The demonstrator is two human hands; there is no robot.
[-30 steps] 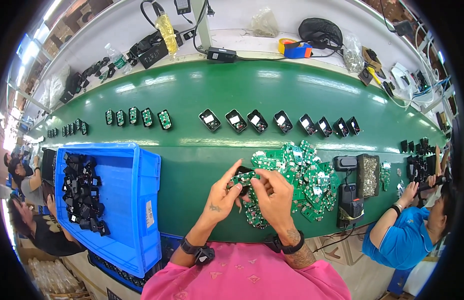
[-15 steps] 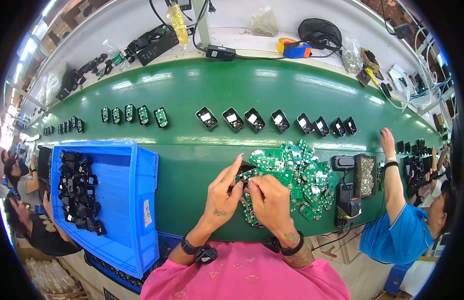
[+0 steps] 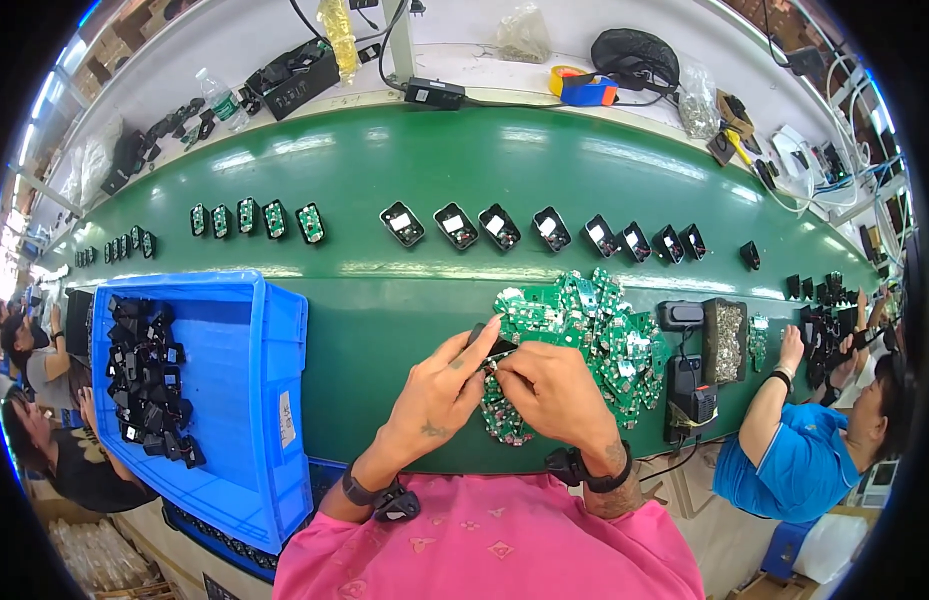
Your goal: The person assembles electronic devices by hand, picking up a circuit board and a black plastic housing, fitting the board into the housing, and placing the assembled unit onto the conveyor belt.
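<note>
My left hand (image 3: 439,392) is closed around a small black plastic housing (image 3: 501,347), its index finger lying along the side. Bent over the housing's near end, my right hand (image 3: 556,392) pinches with thumb and fingers; whatever lies between those fingertips is hidden. Both hands are just above the near left part of a heap of green circuit boards (image 3: 629,350). Farther back stands a row of black housings (image 3: 551,230) with white labels inside. To its left, another group of housings (image 3: 310,223) shows green boards in their openings.
A blue bin (image 3: 239,400) at left holds many black parts (image 3: 144,370). Right of the heap are a black corded device (image 3: 691,385) and a tray of small metal pieces (image 3: 724,340). A co-worker in blue (image 3: 784,440) sits at right. A shelf (image 3: 464,85) with tools runs behind.
The co-worker's hand has drawn back toward the near right, and one more black housing now stands at the row's right end. The housing in my left hand has tilted; both hands stay close together.
</note>
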